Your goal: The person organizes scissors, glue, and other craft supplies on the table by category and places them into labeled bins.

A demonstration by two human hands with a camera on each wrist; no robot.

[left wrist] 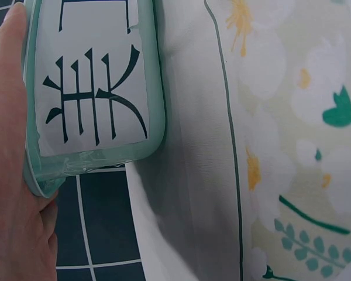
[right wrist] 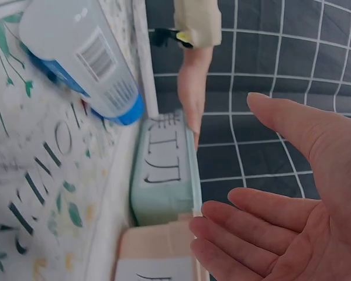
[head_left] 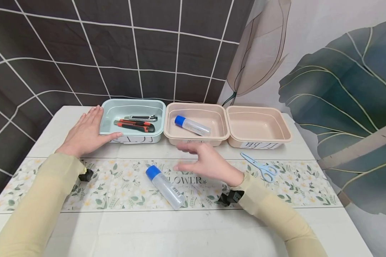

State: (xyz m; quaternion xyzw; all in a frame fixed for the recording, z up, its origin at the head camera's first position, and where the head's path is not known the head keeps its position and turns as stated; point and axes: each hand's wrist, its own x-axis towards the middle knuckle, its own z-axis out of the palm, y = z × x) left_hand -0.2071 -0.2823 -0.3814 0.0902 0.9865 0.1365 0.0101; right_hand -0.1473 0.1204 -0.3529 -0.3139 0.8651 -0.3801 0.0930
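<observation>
My left hand (head_left: 85,132) rests against the left end of a light green bin (head_left: 133,104), fingers straight along its side and thumb over the front rim. Inside that bin lie red-and-black utility knives (head_left: 135,125) and a grey-and-black one (head_left: 143,117). My right hand (head_left: 207,162) hovers over the table in front of the middle bin, thumb and fingers spread apart, holding nothing. Left of it a clear glue bottle (head_left: 168,190) with a blue cap lies on its side; its barcode shows in the right wrist view. Pale blue scissors (head_left: 260,168) lie beyond my right wrist.
A pink bin (head_left: 199,106) in the middle holds another blue-capped glue bottle (head_left: 194,126). Beside it on the right stands a second pink bin (head_left: 257,123) with nothing in it. All three bins carry front labels and line the table's back edge, before a dark grid-patterned cloth (head_left: 115,46).
</observation>
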